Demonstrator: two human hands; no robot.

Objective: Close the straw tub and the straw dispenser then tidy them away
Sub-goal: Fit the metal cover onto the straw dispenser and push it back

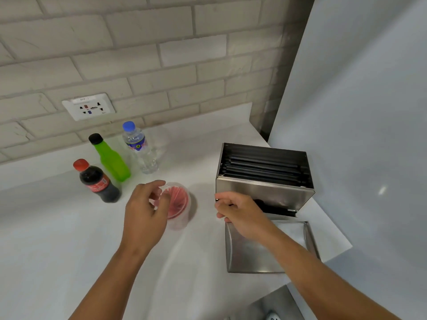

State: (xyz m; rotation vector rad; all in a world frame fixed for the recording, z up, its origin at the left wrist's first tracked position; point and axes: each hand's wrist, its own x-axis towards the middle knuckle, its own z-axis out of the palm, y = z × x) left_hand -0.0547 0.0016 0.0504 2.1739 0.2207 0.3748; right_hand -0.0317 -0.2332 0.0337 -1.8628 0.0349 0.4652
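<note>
Left hand [147, 204] sits over the near-left rim of the tub [176, 205], fingers curled and touching the rim; whether it pinches a clear lid is hard to tell. The tub stands mid-counter, open-looking, red straws inside. Right hand [238, 210] is loosely curled at the front-left corner of the dispenser [265, 195], fingertips by a small knob; grip unclear. The dispenser stands at the right of the counter [57, 239], top open, black straws [263, 167] stacked inside, its steel lid [265, 245] lying flat just in front. Judged step: closing both. Best to steady the tub with one hand, seat its lid evenly, then lift the steel lid and square it over the box without jamming straws. The counter is white and smooth; three bottles stand left: cola [97, 181], green [111, 160], water [141, 148]. Brick-tile wall with a socket [89, 108] behind, grey panel at right.
</note>
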